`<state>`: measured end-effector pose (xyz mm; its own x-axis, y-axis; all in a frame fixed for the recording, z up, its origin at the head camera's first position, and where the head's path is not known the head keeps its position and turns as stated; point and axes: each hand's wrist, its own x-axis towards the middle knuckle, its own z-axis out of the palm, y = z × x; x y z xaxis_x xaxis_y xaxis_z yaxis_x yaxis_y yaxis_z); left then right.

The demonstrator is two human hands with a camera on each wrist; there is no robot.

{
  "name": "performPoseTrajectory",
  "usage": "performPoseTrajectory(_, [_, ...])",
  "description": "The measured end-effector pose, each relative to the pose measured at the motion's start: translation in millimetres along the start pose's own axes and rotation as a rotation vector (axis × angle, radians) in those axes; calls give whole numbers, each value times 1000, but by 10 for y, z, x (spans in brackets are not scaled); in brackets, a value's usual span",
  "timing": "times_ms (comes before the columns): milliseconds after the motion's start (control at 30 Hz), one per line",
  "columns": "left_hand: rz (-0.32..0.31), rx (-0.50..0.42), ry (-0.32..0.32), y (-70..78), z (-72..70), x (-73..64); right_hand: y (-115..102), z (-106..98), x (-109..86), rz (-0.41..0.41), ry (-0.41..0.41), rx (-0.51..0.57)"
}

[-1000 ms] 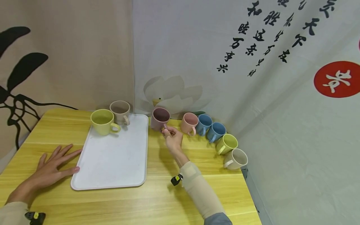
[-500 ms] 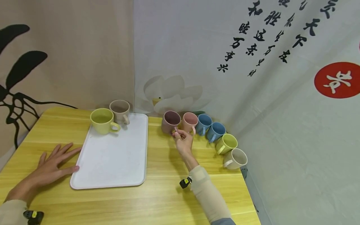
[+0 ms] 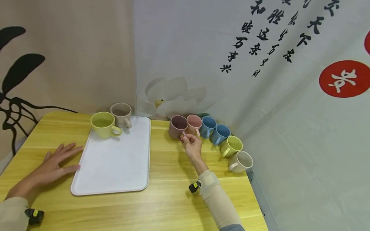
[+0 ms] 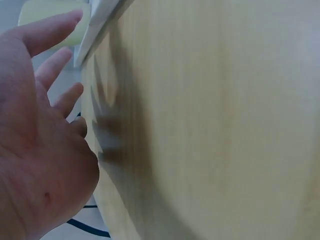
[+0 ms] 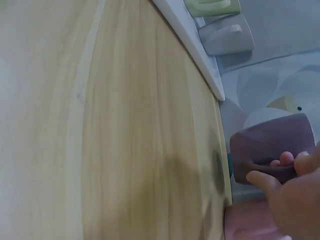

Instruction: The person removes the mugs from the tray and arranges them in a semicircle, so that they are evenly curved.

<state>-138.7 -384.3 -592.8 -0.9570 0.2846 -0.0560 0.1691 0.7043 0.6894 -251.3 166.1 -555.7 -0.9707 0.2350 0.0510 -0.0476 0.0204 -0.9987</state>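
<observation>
My right hand (image 3: pixel 193 147) pinches the handle of a purple mug (image 3: pixel 177 127); in the right wrist view thumb and fingers close on that handle, with the purple mug (image 5: pixel 270 142) near the table's back edge. Just right of it stands a pink mug (image 3: pixel 194 122). My left hand (image 3: pixel 53 168) lies with fingers spread at the left edge of a white tray (image 3: pixel 115 163), its thumb at the rim. At the tray's back left sit a yellow-green mug (image 3: pixel 102 126) and a grey-beige mug (image 3: pixel 120 114). The left wrist view shows the left hand (image 4: pixel 45 130) with fingers extended.
Right of the pink mug, a curved row runs along the table's edge: two blue mugs (image 3: pixel 208 126), another yellow-green mug (image 3: pixel 232 146) and a cream mug (image 3: pixel 241 161). A printed cloth (image 3: pixel 179 48) hangs behind the wooden table (image 3: pixel 130 211).
The purple mug has moved right, from near the tray's back right corner to beside the pink mug, with my right hand on its handle. My left hand stays nearly still.
</observation>
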Motion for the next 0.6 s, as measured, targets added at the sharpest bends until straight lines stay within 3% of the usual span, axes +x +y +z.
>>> performPoseTrajectory(333, [-64, -10, -62, -47, -102, 131, 56, -93, 72, 24, -4, -28])
performPoseTrajectory(600, [-52, -2, -65, -88, -78, 156, 129, -151, 113, 43, -16, -28])
